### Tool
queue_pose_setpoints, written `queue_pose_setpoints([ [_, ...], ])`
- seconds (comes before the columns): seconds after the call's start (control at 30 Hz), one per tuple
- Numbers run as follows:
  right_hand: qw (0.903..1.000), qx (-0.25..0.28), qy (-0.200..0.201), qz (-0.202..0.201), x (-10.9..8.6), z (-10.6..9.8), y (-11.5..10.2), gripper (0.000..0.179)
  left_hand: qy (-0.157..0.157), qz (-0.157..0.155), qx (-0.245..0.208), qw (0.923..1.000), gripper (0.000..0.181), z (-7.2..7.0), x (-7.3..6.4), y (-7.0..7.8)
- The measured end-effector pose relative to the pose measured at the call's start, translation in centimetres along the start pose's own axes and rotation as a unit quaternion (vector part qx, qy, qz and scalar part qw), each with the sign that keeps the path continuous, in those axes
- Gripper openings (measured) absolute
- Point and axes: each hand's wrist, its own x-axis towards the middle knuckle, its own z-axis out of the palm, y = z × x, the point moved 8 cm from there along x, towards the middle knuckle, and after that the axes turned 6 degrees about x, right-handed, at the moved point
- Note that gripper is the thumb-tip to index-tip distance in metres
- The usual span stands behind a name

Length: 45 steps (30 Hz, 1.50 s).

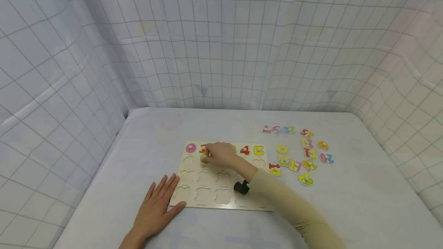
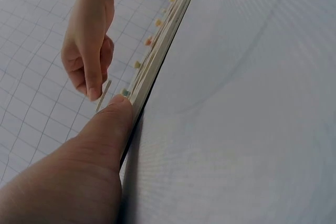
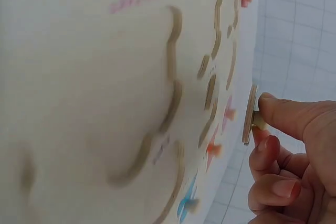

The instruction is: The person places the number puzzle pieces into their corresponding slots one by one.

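A wooden number puzzle board (image 1: 211, 207) lies on the table with its top row of number pieces in place, among them a purple 0 (image 1: 191, 148), a red 4 (image 1: 245, 150) and a yellow 5 (image 1: 258, 150). My right hand (image 1: 221, 155) is over the board's upper left part. Its thumb and fingers pinch the knob of a green-faced number piece (image 3: 251, 115), which is seen edge-on in both wrist views; its digit is hidden. My left hand (image 1: 157, 205) rests flat with fingers spread at the board's left edge, its thumb (image 2: 113, 116) against the near left corner.
Several loose number pieces lie right of the board, including a red and yellow 18 (image 1: 275, 170), a blue and pink 20 (image 1: 327, 158) and an orange 6 (image 1: 323, 145). A black wrist camera (image 1: 241, 188) sits under my right forearm. Gridded white curtains (image 1: 221, 49) surround the table.
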Motion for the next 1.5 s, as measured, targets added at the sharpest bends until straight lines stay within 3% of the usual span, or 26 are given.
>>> queue_pose_setpoints([
  [0.17,0.9997,0.007,-0.013,0.017,2.2,2.4,-1.7,0.022,0.003,0.006,-0.005,1.0000,0.074,-0.2,0.0,0.2],
  [0.37,0.9985,0.011,-0.024,0.047,3.5,3.6,-3.0,0.025,0.006,0.007,-0.006,0.9999,0.074,-0.1,0.0,0.2],
  [0.57,0.9974,0.000,-0.027,0.067,4.3,4.6,-3.4,0.045,0.005,0.007,-0.003,1.0000,0.074,-0.1,0.0,-0.1],
  [0.97,0.9947,-0.015,-0.030,0.097,4.2,4.4,-3.5,0.056,0.012,0.009,-0.004,0.9999,0.074,-0.5,0.0,0.0],
  [1.3,0.9926,-0.049,-0.026,0.108,4.3,4.3,-3.8,0.049,0.011,0.010,-0.003,0.9999,0.075,-0.5,0.0,-0.1],
  [1.5,0.9959,-0.037,-0.054,0.063,3.4,4.1,-3.8,0.031,0.007,0.008,-0.003,0.9999,0.075,-0.4,0.0,0.1],
])
